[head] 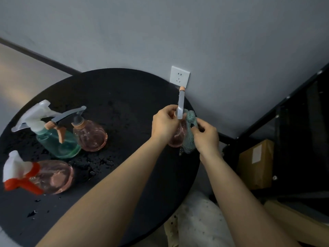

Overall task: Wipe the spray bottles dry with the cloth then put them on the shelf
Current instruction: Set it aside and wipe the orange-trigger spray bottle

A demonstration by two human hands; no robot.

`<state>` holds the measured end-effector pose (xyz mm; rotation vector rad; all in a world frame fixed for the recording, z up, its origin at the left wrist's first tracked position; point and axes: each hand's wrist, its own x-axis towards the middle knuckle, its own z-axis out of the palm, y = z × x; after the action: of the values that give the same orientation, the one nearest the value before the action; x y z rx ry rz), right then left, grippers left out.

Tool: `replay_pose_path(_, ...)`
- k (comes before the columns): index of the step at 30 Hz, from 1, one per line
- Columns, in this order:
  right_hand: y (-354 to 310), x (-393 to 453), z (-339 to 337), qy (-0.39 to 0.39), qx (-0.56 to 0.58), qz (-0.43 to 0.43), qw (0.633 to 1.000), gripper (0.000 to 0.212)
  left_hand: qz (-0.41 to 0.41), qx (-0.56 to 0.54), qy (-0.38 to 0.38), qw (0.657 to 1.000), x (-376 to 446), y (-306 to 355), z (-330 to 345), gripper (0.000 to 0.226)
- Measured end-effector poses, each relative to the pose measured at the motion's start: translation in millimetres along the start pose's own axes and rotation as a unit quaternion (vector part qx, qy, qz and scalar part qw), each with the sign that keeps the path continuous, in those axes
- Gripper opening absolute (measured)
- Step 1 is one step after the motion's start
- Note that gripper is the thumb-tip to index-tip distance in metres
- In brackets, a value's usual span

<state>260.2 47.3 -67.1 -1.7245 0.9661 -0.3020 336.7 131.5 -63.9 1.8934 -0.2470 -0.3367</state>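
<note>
Left hand (164, 124) clamped around neck of pink bottle (176, 138), held above desk edge (188, 175); right hand (206, 135) pinching green cloth (191, 129) against its side. Wiping of first bottle apparently in progress. Three bottles waiting, wet, on desk: green bottle (58, 145), second pink bottle (91, 135), red-trigger bottle (51, 175). Shelf (293, 111) at right, no bottles visible there.

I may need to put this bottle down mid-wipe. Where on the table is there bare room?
The far middle of the round table, between the pink bottle and the wall socket, is bare but beaded with water. The near edge under the left forearm is bare too. The left side is crowded: teal bottle, red-trigger bottle.
</note>
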Motion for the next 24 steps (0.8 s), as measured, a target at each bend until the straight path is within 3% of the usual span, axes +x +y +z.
replay_pose_path(7, 6.0, 4.4, -1.1, -0.006, 0.002, 0.033, 0.999, 0.035, 0.015, 0.022, -0.014, 1.0, 4.6, 0.3, 13.4, 0.016)
replay_pose_path(13, 1.4, -5.5, -5.1, -0.008, 0.032, 0.051, 0.998, 0.031, 0.019, 0.038, -0.065, 0.997, -10.5, 0.6, -4.9, 0.047)
replay_pose_path(19, -4.5, -39.5, 4.3, -0.046, 0.1, 0.123, 0.986, 0.03, 0.048, 0.128, -0.028, 0.99, -52.6, -1.0, -61.8, 0.049)
replay_pose_path(24, -21.5, -82.2, 21.9, -0.153, 0.108, 0.138, 0.972, 0.029, 0.094, 0.224, 0.036, 0.969, -93.3, 5.1, -130.0, 0.045)
